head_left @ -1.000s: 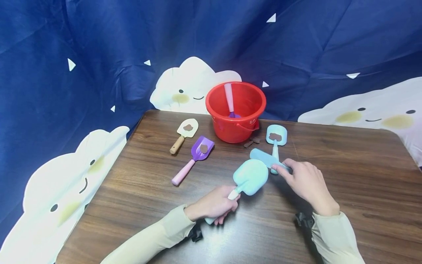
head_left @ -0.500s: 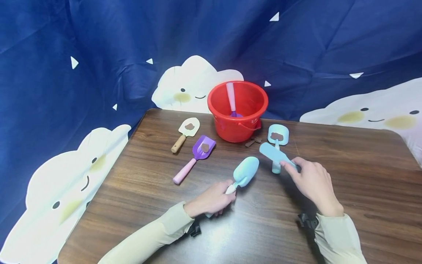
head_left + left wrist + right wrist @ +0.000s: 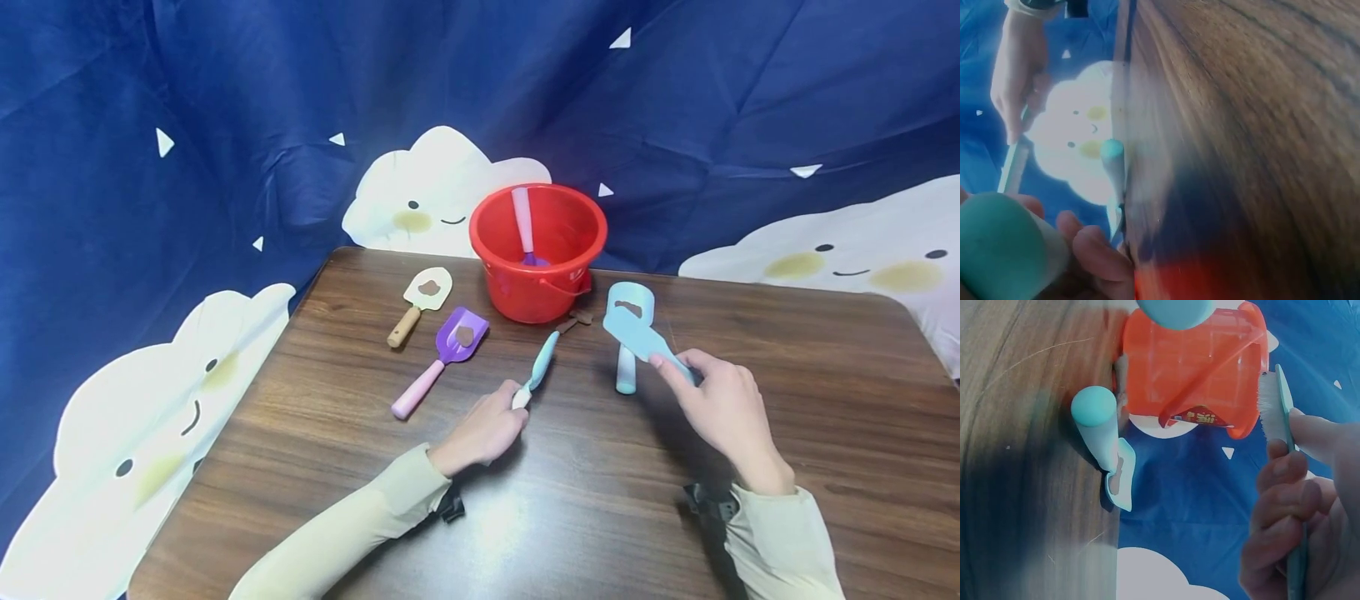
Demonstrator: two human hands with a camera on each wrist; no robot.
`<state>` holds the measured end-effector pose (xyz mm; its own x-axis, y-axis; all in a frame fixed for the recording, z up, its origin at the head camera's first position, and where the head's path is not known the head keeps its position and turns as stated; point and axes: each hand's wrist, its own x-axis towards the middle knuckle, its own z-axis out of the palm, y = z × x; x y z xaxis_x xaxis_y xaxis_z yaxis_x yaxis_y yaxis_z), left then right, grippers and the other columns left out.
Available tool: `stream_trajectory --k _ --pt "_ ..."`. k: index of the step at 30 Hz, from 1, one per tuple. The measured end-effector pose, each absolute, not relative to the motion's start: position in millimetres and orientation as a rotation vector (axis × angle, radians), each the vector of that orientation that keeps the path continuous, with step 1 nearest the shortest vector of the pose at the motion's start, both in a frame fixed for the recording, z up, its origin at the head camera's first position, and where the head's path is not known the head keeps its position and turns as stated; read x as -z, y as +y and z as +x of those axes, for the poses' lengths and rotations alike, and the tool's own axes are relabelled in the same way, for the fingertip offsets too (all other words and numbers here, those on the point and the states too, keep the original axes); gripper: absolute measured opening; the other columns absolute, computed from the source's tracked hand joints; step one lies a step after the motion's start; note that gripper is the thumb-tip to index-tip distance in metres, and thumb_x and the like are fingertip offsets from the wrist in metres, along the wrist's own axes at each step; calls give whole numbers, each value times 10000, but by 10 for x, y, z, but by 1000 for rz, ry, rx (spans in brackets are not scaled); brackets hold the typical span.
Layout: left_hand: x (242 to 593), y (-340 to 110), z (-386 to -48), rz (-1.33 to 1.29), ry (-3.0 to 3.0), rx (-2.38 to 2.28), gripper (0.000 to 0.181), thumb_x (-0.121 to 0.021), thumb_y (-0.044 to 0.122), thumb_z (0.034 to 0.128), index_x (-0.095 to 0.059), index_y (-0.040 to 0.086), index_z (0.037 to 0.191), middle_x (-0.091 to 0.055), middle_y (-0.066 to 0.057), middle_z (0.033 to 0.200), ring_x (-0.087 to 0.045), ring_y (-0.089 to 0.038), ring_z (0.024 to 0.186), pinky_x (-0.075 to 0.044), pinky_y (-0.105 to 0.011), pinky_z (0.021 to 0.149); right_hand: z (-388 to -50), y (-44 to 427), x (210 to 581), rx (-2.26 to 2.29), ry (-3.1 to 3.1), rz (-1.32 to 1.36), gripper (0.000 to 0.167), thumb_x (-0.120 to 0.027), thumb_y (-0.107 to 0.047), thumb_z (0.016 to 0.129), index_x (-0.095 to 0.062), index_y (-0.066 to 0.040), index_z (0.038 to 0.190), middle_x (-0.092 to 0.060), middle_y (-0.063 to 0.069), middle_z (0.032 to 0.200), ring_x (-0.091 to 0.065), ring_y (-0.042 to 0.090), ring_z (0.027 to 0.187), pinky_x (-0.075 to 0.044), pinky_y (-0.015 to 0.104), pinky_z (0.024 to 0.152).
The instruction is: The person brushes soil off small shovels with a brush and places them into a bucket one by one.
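My left hand [image 3: 483,425] grips the handle of a light blue toy trowel [image 3: 543,362] above the table. Its blade stands edge-on, pointing toward the bucket; the left wrist view shows the green handle end [image 3: 1000,247] close up. In my right hand [image 3: 727,408] is a light blue brush [image 3: 637,333], and the right wrist view shows its white bristles [image 3: 1270,407]. From the head, that brush overlaps a light blue shovel [image 3: 626,375] on the table, which has a brown piece [image 3: 630,307] on its blade. A red bucket [image 3: 531,292] stands behind the trowel.
Inside the bucket leans a purple shovel with a pink handle [image 3: 522,218]. Several small brown pieces [image 3: 581,317] lie at its foot. To the left are a purple scoop [image 3: 450,350] and a white trowel [image 3: 417,300] with a wooden handle, each bearing a brown piece.
The trowel in my left hand has turned from broad side to edge-on, moving toward the bucket. My right hand has shifted right with the brush, which has swung further over the shovel's blade.
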<state>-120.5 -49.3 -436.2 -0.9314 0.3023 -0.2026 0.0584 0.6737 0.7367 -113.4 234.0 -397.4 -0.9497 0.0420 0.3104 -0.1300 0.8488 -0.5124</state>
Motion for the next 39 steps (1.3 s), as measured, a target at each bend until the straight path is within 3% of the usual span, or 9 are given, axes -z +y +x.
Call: stream_trajectory --k 5,9,11,16,21,26,33,39 --pt "4281 -512 -1188 363 2599 -1209 342 -508 150 846 -534 133 1187 -569 -28 782 -562 -154 730 -473 -272 621 -1121 2351 3954 -788 -2707 68 343 -607 -398 925 -692 -65 920 -387 -14 528 -382 169 534 -249 262 455" --pt "4042 -573 -1221 574 2679 -1308 459 -559 135 875 -502 132 1330 -623 -29 946 -584 -129 810 -498 -265 733 -1116 2365 3929 -786 -2694 62 335 -608 -394 925 -690 -69 907 -402 -15 534 -385 171 536 -252 264 461" --pt "3896 -614 -1273 636 2726 -1351 476 -585 145 879 -501 143 1348 -631 -20 967 -585 -122 798 -503 -255 716 -1115 2370 3917 -788 -2692 58 337 -605 -392 928 -689 -67 907 -409 -17 538 -387 172 536 -255 263 461" --pt "3598 -721 -1471 630 2854 -1436 475 -639 122 842 -525 142 1302 -629 -16 940 -561 -129 740 -488 -249 633 -1109 2374 3898 -799 -2700 49 345 -599 -394 931 -691 -61 922 -411 -16 542 -385 166 534 -257 260 456" --pt "3427 -757 -1684 570 2940 -1439 510 -594 64 802 -527 118 1304 -617 -49 1074 -561 -160 886 -494 -295 773 -1104 2377 3893 -801 -2706 40 354 -594 -400 933 -690 -59 929 -405 -17 541 -384 163 533 -257 259 456" --pt "3345 -697 -1884 478 2940 -1510 442 -601 75 830 -561 104 1269 -650 -67 1146 -579 -193 964 -495 -337 837 -1100 2374 3897 -804 -2707 37 349 -594 -401 933 -687 -65 920 -409 -13 542 -391 166 541 -263 260 465" --pt "3366 -609 -2042 351 2908 -1513 351 -622 128 832 -614 112 1183 -692 -61 1097 -606 -193 929 -506 -321 803 -1090 2367 3902 -814 -2688 45 333 -610 -388 926 -695 -65 915 -413 -12 539 -376 136 525 -258 259 462" --pt "3381 -629 -2091 349 2789 -1545 391 -606 161 832 -608 151 1223 -684 -16 1073 -603 -174 911 -501 -293 727 -1097 2392 3906 -802 -2679 46 327 -617 -379 923 -695 -62 915 -422 -13 545 -389 158 540 -264 260 471"
